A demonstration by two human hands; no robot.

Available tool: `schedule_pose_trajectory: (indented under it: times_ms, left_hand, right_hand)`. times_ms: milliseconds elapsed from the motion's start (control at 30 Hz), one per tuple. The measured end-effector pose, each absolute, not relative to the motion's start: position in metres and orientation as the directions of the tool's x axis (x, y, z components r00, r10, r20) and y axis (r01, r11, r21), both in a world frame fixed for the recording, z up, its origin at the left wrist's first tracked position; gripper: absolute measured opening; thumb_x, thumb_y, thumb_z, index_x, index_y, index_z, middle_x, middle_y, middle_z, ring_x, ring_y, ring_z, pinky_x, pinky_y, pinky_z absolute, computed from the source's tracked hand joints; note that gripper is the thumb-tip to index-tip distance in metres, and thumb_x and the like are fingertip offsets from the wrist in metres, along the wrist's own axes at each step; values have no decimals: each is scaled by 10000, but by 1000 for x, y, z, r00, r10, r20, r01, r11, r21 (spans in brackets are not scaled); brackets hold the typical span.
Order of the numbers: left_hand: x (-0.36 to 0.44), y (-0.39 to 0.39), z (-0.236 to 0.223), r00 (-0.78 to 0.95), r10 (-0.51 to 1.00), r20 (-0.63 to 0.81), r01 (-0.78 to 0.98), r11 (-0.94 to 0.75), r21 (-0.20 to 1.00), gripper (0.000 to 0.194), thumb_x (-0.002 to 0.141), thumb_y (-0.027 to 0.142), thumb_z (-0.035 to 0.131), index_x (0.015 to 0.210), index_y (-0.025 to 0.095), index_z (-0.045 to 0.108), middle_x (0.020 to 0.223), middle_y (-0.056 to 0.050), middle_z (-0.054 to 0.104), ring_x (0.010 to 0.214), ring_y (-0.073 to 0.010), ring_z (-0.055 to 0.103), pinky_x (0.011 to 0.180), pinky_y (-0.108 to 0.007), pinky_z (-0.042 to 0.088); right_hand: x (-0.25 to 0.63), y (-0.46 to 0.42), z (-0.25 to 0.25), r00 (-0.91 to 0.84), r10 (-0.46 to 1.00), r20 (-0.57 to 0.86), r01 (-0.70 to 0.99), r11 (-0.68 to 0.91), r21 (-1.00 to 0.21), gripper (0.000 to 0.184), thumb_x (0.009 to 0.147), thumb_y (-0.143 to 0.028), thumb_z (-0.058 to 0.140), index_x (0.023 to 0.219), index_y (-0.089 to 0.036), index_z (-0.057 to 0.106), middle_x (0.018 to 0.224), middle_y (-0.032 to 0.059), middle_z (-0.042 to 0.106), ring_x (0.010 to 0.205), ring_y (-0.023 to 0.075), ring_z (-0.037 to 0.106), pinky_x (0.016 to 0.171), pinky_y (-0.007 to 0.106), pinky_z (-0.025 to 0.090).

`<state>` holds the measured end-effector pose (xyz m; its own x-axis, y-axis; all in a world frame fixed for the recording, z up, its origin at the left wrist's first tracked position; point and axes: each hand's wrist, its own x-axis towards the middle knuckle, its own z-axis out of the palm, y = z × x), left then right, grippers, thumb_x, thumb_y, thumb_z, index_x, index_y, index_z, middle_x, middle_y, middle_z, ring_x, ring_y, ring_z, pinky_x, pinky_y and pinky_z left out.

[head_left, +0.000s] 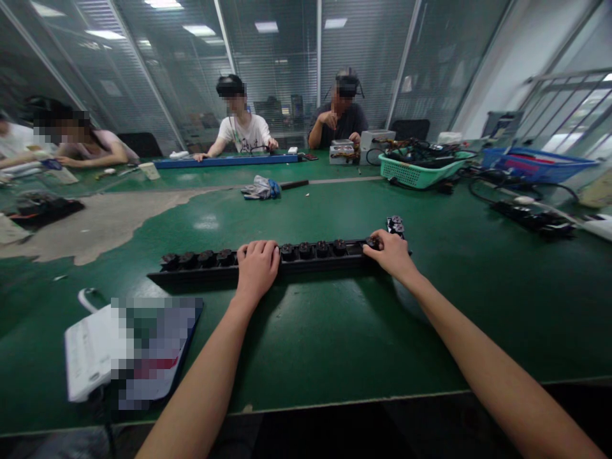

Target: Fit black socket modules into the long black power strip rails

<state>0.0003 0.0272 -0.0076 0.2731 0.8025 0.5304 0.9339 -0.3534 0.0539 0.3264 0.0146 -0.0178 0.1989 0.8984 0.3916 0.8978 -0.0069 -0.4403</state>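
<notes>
A long black power strip housing [205, 279] lies across the green table in front of me, carrying a row of round black socket modules [305, 250]. My left hand [259, 266] grips the housing near its middle, fingers bent over the top and covering part of the row. At the right end, the thumb and fingers of my right hand [389, 252] pinch a black socket module [371, 243] at the channel. Left of that module, a stretch of the channel shows no socket. Small black and silver parts [395, 224] lie just behind the right hand.
A white device and a blurred flat item [186, 338] lie at left front. Gloves [261, 188] rest beyond the strip. A green basket [415, 172] of cables and a blue basket [540, 167] stand at back right. Several people sit across the table, one at a blue strip [224, 160].
</notes>
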Motion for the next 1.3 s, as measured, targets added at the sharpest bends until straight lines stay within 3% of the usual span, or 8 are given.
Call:
schedule_pose_trajectory:
  times_ms: [300,533,800,1300]
  left_hand:
    - [1,27,-7,273,802,532,937,-346,40,304,1003,320,330,1073,231,612,1096,-88,670,1090,-257,537,980,-438,300]
    - [0,27,-8,275,798,537,937,-347,36,294,1003,320,339,1071,231,610,1097,-85,672,1088,-259,540,978,-441,304]
    - [0,28,-8,279,796,537,936,-351,34,297,1001,314,339,1078,229,613,1095,-87,673,1086,-259,540,982,-443,302]
    - [0,27,-7,267,808,525,933,-352,68,309,996,325,335,1081,232,616,1112,-98,666,1101,-260,534,996,-446,297]
  right_hand:
    - [329,13,-17,224,890,398,909,-43,-415,330,776,-417,596,988,-179,683,844,59,673,767,207,568,743,338,373]
    - [333,11,-13,199,920,336,861,0,-509,319,770,-399,622,983,-168,677,805,46,656,697,173,555,671,294,384]
    - [339,15,-19,169,896,410,903,26,-429,301,779,-372,608,970,-151,682,885,86,674,762,194,571,722,316,424]
    - [347,15,-22,207,888,411,907,-17,-422,311,776,-378,597,968,-150,687,850,81,673,742,199,570,719,326,433]
